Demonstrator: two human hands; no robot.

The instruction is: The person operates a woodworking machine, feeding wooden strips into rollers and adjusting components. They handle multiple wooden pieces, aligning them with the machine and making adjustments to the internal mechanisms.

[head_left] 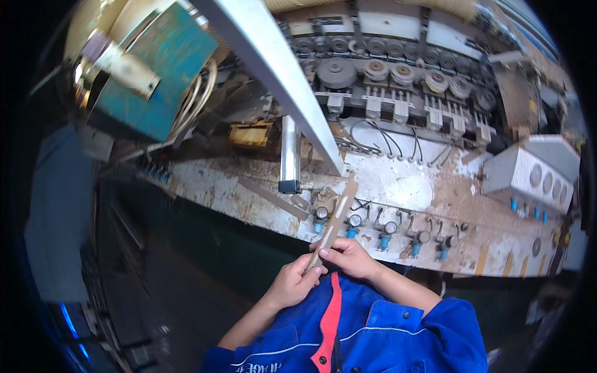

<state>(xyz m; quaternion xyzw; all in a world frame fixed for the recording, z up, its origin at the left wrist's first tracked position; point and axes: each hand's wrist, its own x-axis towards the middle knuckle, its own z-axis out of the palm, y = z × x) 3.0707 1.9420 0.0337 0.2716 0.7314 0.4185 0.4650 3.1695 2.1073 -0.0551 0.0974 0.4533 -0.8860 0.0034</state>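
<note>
A narrow light-brown strip (337, 219), with a pale streak along it, stands out at a slant from my hands toward the machine. My left hand (296, 281) is closed round its lower end. My right hand (347, 257) grips it slightly higher, thumb over its face. Beyond the strip, a row of pressure gauges with blue bowls (388, 231) runs along the machine's front panel. A silver cylinder with a black end (290, 155) hangs just above and left of the strip's top.
A stained white machine bed (405, 186) carries rollers (401, 73), loose hoses and brown offcuts (273, 196). A white diagonal beam (283, 74) crosses above. A teal housing (158, 81) is at upper left, a white control box (519, 177) at right.
</note>
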